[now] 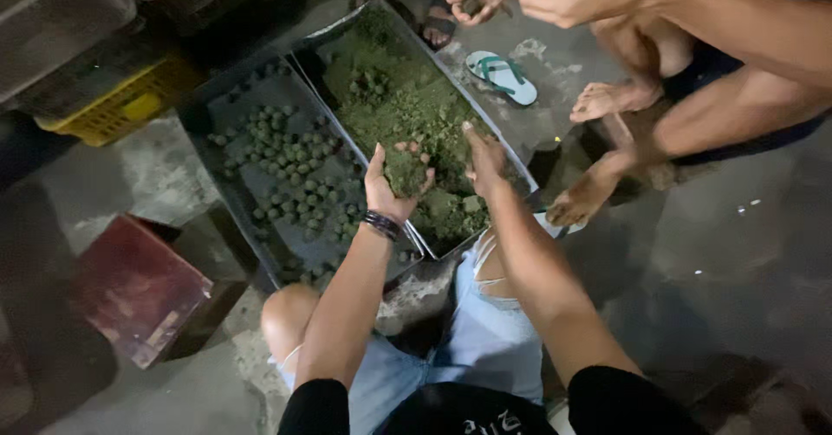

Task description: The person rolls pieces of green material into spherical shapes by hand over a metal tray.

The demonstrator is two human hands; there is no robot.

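**Hands at the green-mix tray**

Your left hand (387,184) is cupped, palm up, fingers curled around a clump of crumbly green mixture (405,172) above the long metal tray of loose green mixture (511,147). Your right hand (484,159) rests flat, fingers extended, on that mixture. Beside it lies a dark tray of rolled green balls (227,188).

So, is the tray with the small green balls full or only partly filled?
Partly filled. The balls cluster in the middle of the dark tray, and bare bottom shows along its edges. The left hand holds green mixture beside it.
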